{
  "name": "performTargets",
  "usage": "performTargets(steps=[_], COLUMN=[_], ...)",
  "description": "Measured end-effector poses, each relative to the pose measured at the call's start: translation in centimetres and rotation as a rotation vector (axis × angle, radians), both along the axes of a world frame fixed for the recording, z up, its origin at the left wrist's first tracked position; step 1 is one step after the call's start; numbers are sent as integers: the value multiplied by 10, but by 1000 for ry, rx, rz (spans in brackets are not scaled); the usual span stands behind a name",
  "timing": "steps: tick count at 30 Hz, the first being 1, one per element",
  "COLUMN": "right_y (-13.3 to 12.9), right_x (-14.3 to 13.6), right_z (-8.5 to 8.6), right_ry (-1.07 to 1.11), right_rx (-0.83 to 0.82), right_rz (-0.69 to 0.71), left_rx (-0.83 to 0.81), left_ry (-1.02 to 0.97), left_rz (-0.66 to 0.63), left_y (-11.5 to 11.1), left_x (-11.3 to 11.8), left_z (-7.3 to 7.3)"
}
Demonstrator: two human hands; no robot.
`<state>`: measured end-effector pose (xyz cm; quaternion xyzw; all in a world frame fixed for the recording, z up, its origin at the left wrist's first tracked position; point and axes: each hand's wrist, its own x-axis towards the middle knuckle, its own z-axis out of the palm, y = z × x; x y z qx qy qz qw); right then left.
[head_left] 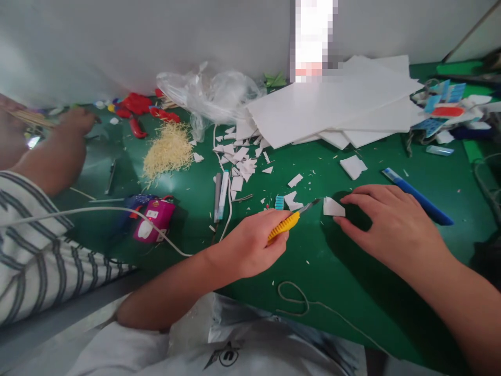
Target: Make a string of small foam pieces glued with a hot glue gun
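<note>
- Cutter (284, 227), yellow-handled, in the left hand (254, 243), fingers wrapped tight around it, and here's the blade (309, 206) pointing right, its tip just short of a small white piece (333, 207).
- Over to the right hand (391, 224): thumb and forefinger curve in at the right end of that white piece, above the green table (313, 271); how firmly they grip, one cannot tell.
- Close in, a torn white scrap (293, 201) and a teal strip (279, 202) crowd the space just beyond the left hand.
- Beyond the right hand, a larger white offcut (353, 167), and a blue tool (422, 198) lying aslant beside the hand.
- Far side now: big white sheets (332, 104) overlap in a broad stack, with clear plastic (227, 94) bunched to their left and a heap of white scraps (242, 162) spilling towards the wearer.
- Left of the scraps, a pile of pale yellow shreds (168, 149), and red pieces (136, 103) behind it.
- Two pens (221, 196) stand between the left hand and a magenta item (154, 222), and a white cable (97, 210) runs across that item towards the left forearm.
- Near edge, a thin cord (293, 301) loops on the table.
- Far left, a co-worker's hand (78, 121) reaches in, striped sleeve (31, 209) behind it.
</note>
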<state>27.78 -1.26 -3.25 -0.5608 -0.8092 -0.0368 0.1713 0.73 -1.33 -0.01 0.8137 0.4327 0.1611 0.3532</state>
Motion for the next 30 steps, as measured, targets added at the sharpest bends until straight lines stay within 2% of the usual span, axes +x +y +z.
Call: performTargets(steps=[3, 7, 13, 17, 21, 25, 30], right_y=[1, 1, 0, 1, 2, 0, -1], right_x=[1, 1, 0, -1, -3, -5, -7], right_z=[-2, -5, -2, -3, -5, -6, -7], right_ry=[29, 138, 121, 118, 138, 142, 130], right_rx=[-5, -21, -16, -1, -9, -30, -13], right_rz=[50, 105, 51, 90, 97, 72, 61], left_rx=[-61, -110, -110, -128, -160, -139, -78], left_ry=[17, 188, 296, 341, 472, 572, 599], left_rz=[-30, -90, -88, -108, -147, -171, -193], left_y=[-5, -7, -7, -7, -8, -10, -13], left_x=[5, 12, 15, 20, 30, 39, 44], left_z=[1, 4, 4, 7, 12, 16, 16])
